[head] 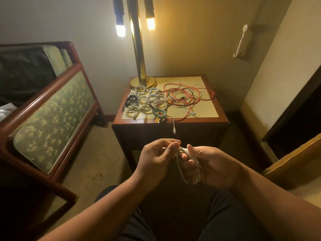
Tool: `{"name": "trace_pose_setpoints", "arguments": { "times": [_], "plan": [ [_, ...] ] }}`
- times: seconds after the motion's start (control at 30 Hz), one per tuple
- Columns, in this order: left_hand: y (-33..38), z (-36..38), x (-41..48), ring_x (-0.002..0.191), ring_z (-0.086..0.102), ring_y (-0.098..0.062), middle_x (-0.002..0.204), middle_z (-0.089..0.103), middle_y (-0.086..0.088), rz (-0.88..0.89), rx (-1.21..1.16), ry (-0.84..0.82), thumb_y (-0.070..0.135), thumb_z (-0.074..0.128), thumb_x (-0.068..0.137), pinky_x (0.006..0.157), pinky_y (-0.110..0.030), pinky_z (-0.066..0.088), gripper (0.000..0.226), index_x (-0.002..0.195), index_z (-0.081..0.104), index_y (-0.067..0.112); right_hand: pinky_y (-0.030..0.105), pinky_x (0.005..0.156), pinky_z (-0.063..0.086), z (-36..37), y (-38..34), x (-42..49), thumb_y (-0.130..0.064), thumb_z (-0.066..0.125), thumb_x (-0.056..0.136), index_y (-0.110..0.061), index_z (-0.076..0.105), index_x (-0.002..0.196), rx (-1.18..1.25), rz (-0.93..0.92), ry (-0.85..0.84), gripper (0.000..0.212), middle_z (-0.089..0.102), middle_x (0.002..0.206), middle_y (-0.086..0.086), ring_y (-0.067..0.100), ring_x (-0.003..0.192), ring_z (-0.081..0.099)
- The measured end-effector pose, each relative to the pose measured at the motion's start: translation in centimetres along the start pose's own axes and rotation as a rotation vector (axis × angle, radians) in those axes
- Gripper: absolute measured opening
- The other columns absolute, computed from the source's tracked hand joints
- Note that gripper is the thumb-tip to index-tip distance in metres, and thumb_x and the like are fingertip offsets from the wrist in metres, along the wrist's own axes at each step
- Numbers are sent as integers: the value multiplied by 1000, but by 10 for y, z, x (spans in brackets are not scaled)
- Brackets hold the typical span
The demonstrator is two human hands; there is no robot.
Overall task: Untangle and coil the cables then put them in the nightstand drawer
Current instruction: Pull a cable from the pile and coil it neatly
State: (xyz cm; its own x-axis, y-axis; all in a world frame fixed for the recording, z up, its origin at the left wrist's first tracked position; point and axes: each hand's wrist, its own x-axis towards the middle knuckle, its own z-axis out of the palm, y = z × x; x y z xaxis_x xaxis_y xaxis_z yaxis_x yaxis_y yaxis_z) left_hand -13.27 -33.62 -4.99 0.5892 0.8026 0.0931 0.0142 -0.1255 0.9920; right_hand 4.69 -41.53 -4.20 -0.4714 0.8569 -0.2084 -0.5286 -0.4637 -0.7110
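free: nightstand front-right top | blocked: lamp base rear-left, coiled cables left, tangle middle

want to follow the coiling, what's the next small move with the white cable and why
Probably wind the last short stretch onto the loops. The right hand holds the white cable gathered in loops, and the left hand pinches what little is left loose at their top.

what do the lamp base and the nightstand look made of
Lamp base: likely polished brass or brass-plated metal, gold and mirror-shiny. Nightstand: reddish-brown wood with a glossy rim; its pale matte top inset could be laminate or leather.
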Motion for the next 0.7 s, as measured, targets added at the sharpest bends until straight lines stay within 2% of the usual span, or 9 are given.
{"name": "trace_pose_setpoints", "arguments": {
  "times": [0.1,0.17,0.27,0.37,0.47,0.57,0.63,0.7],
  "plan": [
    [3,4,-3,93,73,-32,97,75,-15,-123,-157,-16,39,71,82,82,-48,61,38,97,72,5,31,73,43,-2,-1,-4,-29,37,108,-6,54,105,8,-23,-64,29,38,84,3,15,74,41],
    [6,5,-2,87,73,-30,94,75,-16,-154,-197,-5,37,73,80,77,-43,62,37,97,70,4,31,73,46,-4,-5,-5,-24,41,106,-4,54,105,-33,-19,-52,23,40,83,4,16,74,44],
    [10,4,0,81,72,-27,92,75,-15,-182,-253,17,31,74,80,71,-39,61,35,99,70,2,33,73,54,-8,-10,-5,-21,52,102,-2,58,104,-74,-20,67,20,48,83,10,17,73,52],
    [13,2,3,81,73,-28,93,74,-18,-215,-275,6,27,73,80,71,-38,62,34,101,69,0,35,77,59,-4,-11,-5,-22,55,101,0,65,104,-166,-58,205,24,59,96,21,24,83,63],
    [16,-2,6,79,73,-26,91,75,-15,-194,-256,-1,27,73,80,68,-32,62,34,101,69,1,32,73,60,5,-8,-1,-20,48,104,9,62,114,-370,-116,342,34,68,92,16,22,80,68],
    [18,-5,8,78,73,-25,92,74,-14,-159,-253,0,27,74,77,67,-30,61,37,104,66,2,34,74,60,15,-7,1,-20,45,105,8,61,110,-570,-177,404,33,71,92,12,22,83,69],
    [17,-5,8,79,73,-24,92,73,-14,-140,-254,8,28,74,77,65,-29,60,39,105,64,3,30,68,57,23,-8,-1,-19,40,108,1,61,99,-505,-160,397,30,70,79,3,13,72,67],
    [14,-6,8,83,71,-27,94,71,-13,-87,-200,2,34,75,80,70,-34,60,37,102,66,6,28,65,51,24,-8,-2,-18,38,108,-4,58,90,-402,-156,393,30,60,69,-1,9,61,58]
  ]
}}
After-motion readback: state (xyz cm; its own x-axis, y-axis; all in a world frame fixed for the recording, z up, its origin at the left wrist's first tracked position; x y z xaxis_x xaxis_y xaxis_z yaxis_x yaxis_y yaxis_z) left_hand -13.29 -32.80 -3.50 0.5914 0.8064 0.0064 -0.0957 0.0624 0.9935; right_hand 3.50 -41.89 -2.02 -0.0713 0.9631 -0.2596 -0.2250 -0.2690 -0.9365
